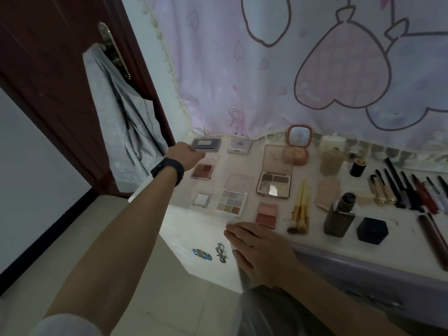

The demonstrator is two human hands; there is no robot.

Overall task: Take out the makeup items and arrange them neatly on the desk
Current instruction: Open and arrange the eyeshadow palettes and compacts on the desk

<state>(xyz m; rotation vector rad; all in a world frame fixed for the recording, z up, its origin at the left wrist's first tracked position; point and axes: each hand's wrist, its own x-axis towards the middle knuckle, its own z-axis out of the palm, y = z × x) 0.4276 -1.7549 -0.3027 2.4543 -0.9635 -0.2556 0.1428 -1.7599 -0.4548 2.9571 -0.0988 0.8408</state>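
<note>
1. The left hand [188, 155] reached to the worktop's [244, 166] far-left corner, beside a dark compact [206, 144]; its fingers were hidden, so any hold was indeterminable.
2. The right hand [257, 248] lay flat at the front edge, fingers straight.
3. Between them, a nine-pan palette [231, 202] and a four-pan palette [274, 183] lay open.

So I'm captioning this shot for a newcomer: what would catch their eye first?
Probably the big pink cloth with cartoon hearts hanging behind the desk. Next, the makeup laid in rows on it: the pastel eyeshadow palette in the middle, pencils lined up at the right. The left hand reaches to the far left corner, the right hand rests flat on the front edge.
</note>
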